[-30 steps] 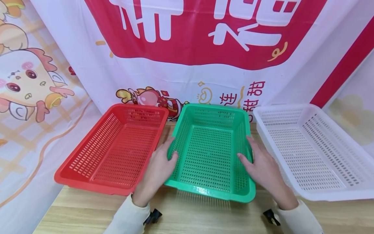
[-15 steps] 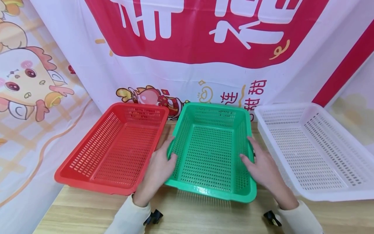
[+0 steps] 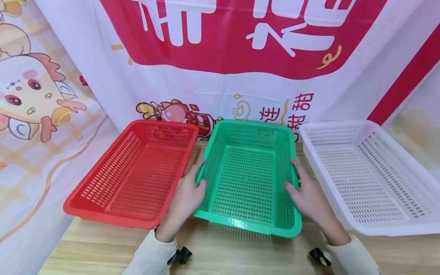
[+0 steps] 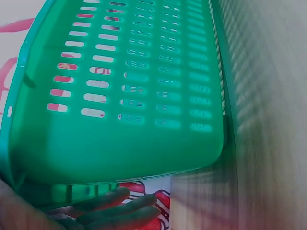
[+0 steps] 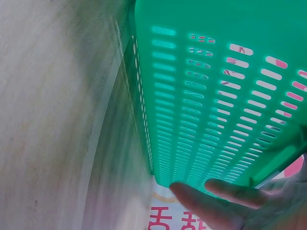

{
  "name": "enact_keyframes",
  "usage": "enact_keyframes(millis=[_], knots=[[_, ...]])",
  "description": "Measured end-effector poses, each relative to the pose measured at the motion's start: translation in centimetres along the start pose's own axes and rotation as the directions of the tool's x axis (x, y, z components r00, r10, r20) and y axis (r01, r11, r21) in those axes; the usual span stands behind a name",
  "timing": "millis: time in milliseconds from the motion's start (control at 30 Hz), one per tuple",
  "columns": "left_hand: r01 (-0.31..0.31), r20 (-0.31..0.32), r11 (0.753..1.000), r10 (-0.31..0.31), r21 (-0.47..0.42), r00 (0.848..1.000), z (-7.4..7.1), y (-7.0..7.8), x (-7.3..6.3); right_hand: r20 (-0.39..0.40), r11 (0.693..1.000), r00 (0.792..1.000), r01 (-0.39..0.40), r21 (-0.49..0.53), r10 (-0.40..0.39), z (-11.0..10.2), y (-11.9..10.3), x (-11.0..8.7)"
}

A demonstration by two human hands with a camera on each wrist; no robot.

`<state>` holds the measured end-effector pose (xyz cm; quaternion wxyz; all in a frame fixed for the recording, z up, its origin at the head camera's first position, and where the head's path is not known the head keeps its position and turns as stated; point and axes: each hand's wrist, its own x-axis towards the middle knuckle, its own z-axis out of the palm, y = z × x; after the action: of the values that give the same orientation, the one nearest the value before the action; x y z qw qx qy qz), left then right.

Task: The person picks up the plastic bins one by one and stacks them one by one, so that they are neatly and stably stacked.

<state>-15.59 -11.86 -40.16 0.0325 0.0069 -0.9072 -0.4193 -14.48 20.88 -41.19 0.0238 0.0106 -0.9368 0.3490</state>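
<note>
A green plastic basket [image 3: 247, 226] with slotted walls stands on the table in front of me in the head view. My left hand [image 3: 187, 195] holds its left side, thumb over the rim and fingers on the outside. On the opposite side my right hand [image 3: 310, 196] holds it the same way. In the left wrist view, the left fingers [image 4: 122, 212] reach under the rim beside the green wall. The right wrist view likewise shows the right fingers [image 5: 206, 203] below the rim. Both hands sit about halfway along the long sides. Nothing lies in the basket.
A red basket [image 3: 110, 218] stands close on the left, its rim near my left hand. To the right is a white basket [image 3: 388, 229]. The wooden table [image 3: 247, 256] shows in front. A printed cloth [image 3: 220, 88] hangs behind the baskets.
Both thumbs have shifted slightly outward, toward the green basket's side rims. The baskets stay in place, and the head view has shifted a little.
</note>
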Motion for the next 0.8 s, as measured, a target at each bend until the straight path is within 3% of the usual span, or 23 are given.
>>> enact_keyframes(millis=[267, 800], knots=[[0.030, 0.035, 0.998, -0.028, -0.062, 0.999, -0.16, 0.00, -0.04, 0.013, 1.000, 1.000, -0.019, 0.020, 0.019, -0.03, -0.02, 0.04], [0.023, 0.024, 0.997, -0.021, -0.067, 0.999, -0.11, 0.06, -0.04, 0.007, 0.984, 0.999, -0.047, 0.171, 0.047, -0.01, -0.03, 0.00]])
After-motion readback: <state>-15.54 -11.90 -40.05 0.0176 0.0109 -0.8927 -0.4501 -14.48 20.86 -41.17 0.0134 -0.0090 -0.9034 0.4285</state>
